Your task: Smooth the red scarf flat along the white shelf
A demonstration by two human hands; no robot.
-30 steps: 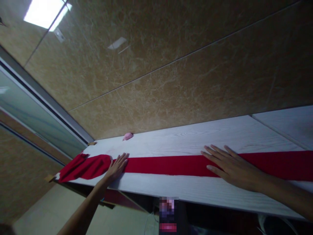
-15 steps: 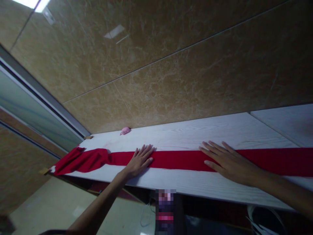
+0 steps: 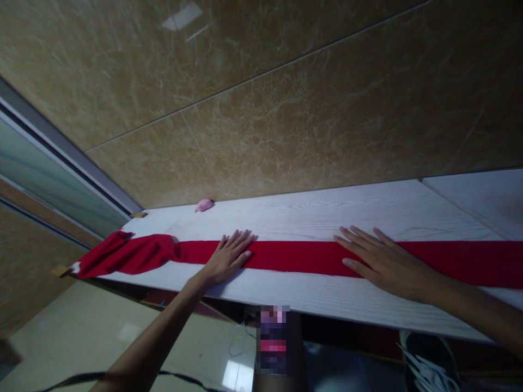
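A long strip of red cloth (image 3: 292, 257) runs lengthwise over a white wood-grain tabletop (image 3: 302, 218). Its middle and right part lie flat, while the far left end is bunched in loose folds. My left hand (image 3: 229, 256) rests palm down on the strip, fingers stretched and slightly spread, just right of the folds. Farther right, my right hand (image 3: 378, 264) also lies flat on the cloth with its fingers apart. Between the two hands the cloth shows smooth. Part of it is hidden under my right hand and forearm.
A small pink object (image 3: 204, 205) sits at the back edge against the brown marbled wall (image 3: 261, 130). Wooden blocks stand at the left end, one of them a small block (image 3: 139, 215). Below the front edge are a shoe with white laces (image 3: 429, 359) and a dark strap (image 3: 81, 377).
The camera view has shifted a little, so the table appears slightly higher and further left. Both hands stay flat at about the same places on the cloth.
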